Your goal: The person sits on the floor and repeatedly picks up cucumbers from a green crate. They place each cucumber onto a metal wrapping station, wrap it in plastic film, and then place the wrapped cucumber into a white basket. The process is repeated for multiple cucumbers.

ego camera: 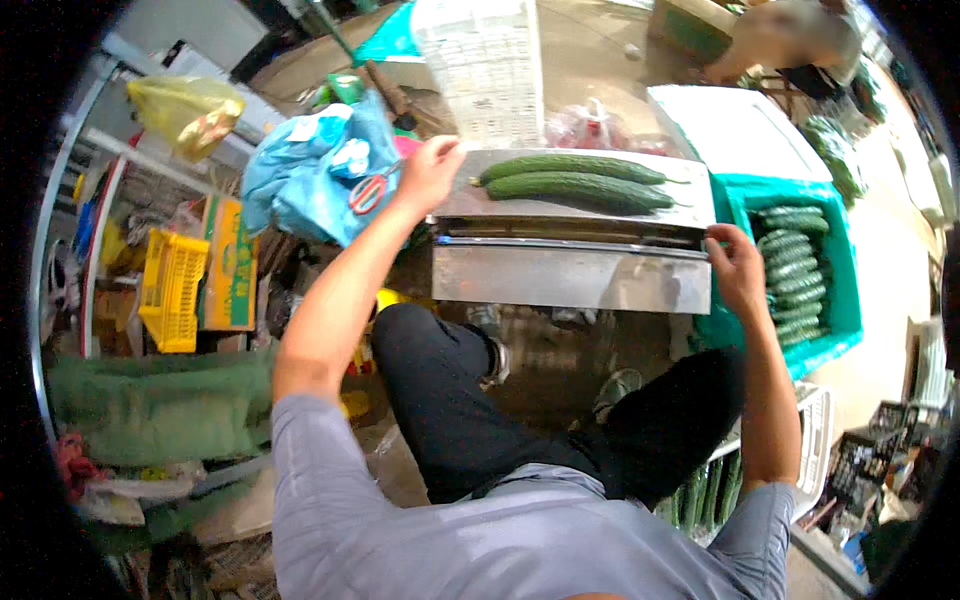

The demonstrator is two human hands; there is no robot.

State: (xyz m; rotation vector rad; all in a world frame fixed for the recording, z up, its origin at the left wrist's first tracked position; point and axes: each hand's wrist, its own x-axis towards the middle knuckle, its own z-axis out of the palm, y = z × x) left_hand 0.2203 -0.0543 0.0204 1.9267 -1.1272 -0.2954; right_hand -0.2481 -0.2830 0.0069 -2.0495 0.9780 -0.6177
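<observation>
Two green cucumbers (pixel 577 180) lie side by side on the flat metal top (pixel 461 196) of a low stainless-steel stand. Below them, the stand's front has a dark slot with a bar (pixel 570 243) across it. My left hand (pixel 431 176) is at the top's far left corner, thumb and fingers drawn together; whether clear film is between them I cannot tell. At the right end of the slot, my right hand (pixel 735 262) has bent fingers at the metal edge, and any thin film there is not discernible.
To the right, a teal-lined box (pixel 844 281) holds several wrapped cucumbers (pixel 795 274), its white foam lid (pixel 750 135) leaning behind. Red-handled scissors (pixel 367 193) lie on a blue plastic bag (pixel 292 187) at left. A white crate (pixel 484 75) stands beyond the stand. Another person (pixel 795 37) is at upper right.
</observation>
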